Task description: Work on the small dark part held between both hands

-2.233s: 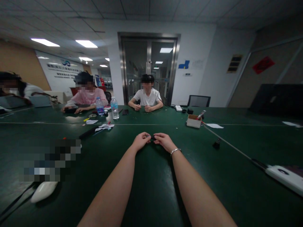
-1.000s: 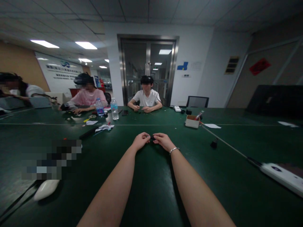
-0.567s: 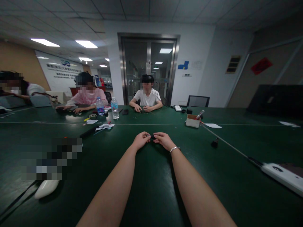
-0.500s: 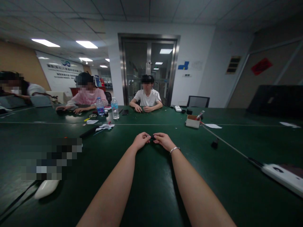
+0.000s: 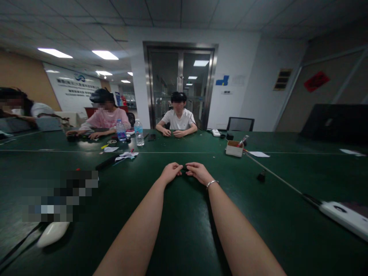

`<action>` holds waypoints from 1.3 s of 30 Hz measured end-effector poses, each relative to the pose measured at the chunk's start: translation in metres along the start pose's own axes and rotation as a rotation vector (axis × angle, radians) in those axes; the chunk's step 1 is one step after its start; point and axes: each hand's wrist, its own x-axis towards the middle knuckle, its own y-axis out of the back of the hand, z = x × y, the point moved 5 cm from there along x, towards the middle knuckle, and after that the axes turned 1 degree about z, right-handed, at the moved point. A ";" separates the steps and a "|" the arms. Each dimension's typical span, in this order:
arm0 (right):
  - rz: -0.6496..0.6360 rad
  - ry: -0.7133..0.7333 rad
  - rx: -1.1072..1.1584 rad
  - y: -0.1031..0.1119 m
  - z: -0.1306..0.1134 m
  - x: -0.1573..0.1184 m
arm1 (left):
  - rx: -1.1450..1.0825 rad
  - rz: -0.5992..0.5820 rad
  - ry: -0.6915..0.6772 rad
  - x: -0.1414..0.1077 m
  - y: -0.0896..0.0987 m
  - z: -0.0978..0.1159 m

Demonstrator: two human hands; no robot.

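Both my arms reach forward over the dark green table. My left hand is closed, fingertips pinched on one side of a small black object. From the other side my right hand, with a silver bracelet at its wrist, pinches the same object. The fingers cover most of it, so its kind cannot be made out. It is held just above or on the tabletop; I cannot tell which.
On the right are a small box with things in it, a black binder clip and a white power strip with its cable. Water bottles and papers lie left. A person sits opposite; others sit left.
My hands stay in nearly the same place, still pinching the small black object. The view has shifted very slightly.
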 end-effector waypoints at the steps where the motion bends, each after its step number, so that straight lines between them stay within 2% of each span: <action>1: -0.007 0.001 0.004 0.000 0.000 0.000 | 0.009 0.001 0.003 0.000 0.000 0.001; 13: -0.048 0.000 0.033 0.000 0.001 0.001 | 0.060 0.008 -0.012 0.002 0.001 -0.001; 22: -0.075 0.012 0.018 -0.001 0.000 0.003 | -0.004 -0.009 -0.041 -0.001 0.001 0.003; 30: -0.088 0.025 0.024 0.001 0.002 0.005 | -0.028 -0.006 -0.031 0.003 0.000 -0.002; 39: -0.060 0.000 0.024 0.002 0.002 0.005 | -0.013 0.004 -0.015 0.004 0.000 -0.003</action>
